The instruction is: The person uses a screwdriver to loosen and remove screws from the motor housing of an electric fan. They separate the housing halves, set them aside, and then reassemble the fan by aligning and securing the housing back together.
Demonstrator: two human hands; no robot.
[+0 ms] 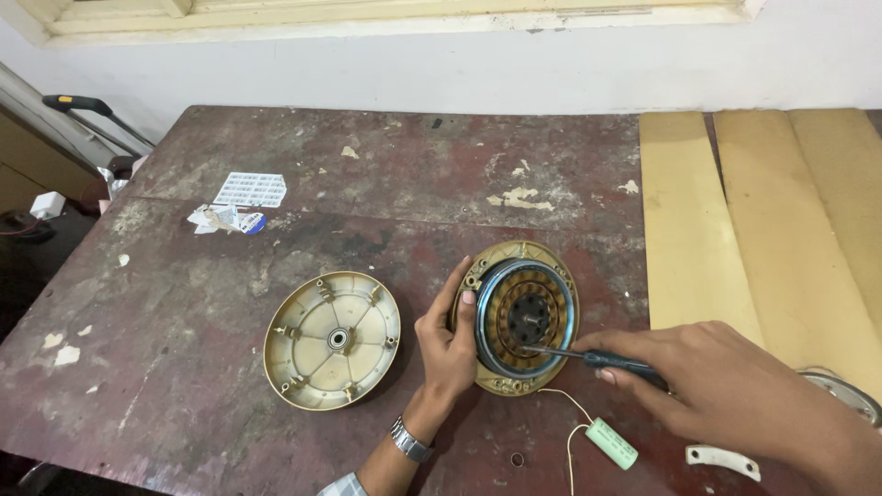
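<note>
**Hands on the fan motor, cover set aside**

Far left edge of the table [184, 367] — a small pile of paper scraps [220, 219] and a white printed sheet [250, 189] lie near the back corner, well apart from your hands. The table top is worn, dark red, with chipped pale patches.

Left of centre: the round gold cover [333, 339] lies open side up, ribs and a small bearing at its middle showing. Nothing touches it. It sits just beside your left hand.

Centre: your left hand [447, 342] wraps the left rim of the motor [525, 317], fingers curled over the edge, thumb side up — a closed, steadying hold on the motor housing. A metal watch [411, 439] shows at that wrist. The motor lies flat on the table, gold base underneath, a blue-grey ring around copper windings and a dark hub in the middle.

Right of centre: your right hand [726, 386] is closed around the dark handle of a screwdriver [588, 356]. The shaft runs left, its tip inside the motor ring, at the lower part of the windings. Whether the tip sits in a screw you cannot tell.

Below the motor, a thin white wire leads to a pale green cylinder, a capacitor [612, 444], lying on the table near your right hand. A small white bracket [724, 460] lies just right of it.

Far right: pale wooden boards [763, 211] lie side by side over the table.
</note>
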